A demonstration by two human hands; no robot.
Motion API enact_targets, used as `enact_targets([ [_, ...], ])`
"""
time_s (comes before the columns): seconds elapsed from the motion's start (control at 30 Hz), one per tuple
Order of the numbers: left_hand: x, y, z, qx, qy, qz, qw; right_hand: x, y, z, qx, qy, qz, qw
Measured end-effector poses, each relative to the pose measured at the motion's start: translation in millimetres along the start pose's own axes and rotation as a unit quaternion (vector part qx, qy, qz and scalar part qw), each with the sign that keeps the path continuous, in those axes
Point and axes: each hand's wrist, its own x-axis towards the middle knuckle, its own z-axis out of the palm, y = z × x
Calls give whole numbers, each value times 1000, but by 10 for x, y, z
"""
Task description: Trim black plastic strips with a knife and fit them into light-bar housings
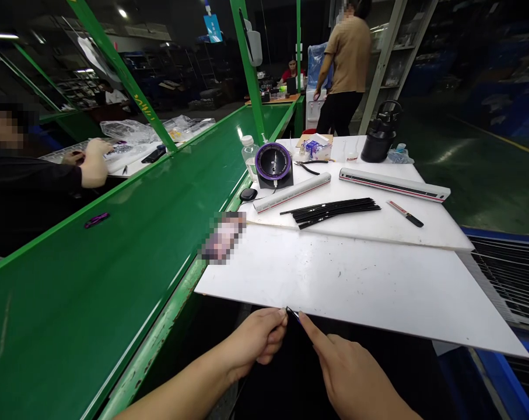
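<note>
My left hand (pixel 266 335) is closed in a pinch at the near edge of the white table (pixel 334 274). Whatever its fingertips hold is too small to make out. Just beside it, my right hand (pixel 340 359) grips a thin dark tool (pixel 293 314) with a bluish shine, its index finger stretched along it. The tool's tip points at the left fingertips; most of its length is hidden by the hand. Farther up lie a bundle of thin black strips (pixel 334 211), a utility knife (pixel 406 214) and two model train cars, one left (pixel 293 192) and one right (pixel 393 184).
A round purple-rimmed fan (pixel 273 161), a bottle (pixel 249 156), pliers (pixel 310 165) and a black jug (pixel 380 137) stand or lie at the back. A green conveyor (pixel 128 251) runs along the left. One person sits beyond it; another stands by the water dispenser.
</note>
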Motion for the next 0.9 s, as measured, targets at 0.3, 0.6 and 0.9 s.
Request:
enact_targets([
  [0.3,8,12,-3,7,-2,-1,1000,-8,84,91,75,110,-47,990],
  [0.6,7,32,-17,-19,-16,-7,1000,-7,16,129,-71,75,-23,994],
  [0.9,-43,12,-101,-9,3,-30,1000,-77,147,45,129,141,-16,981],
])
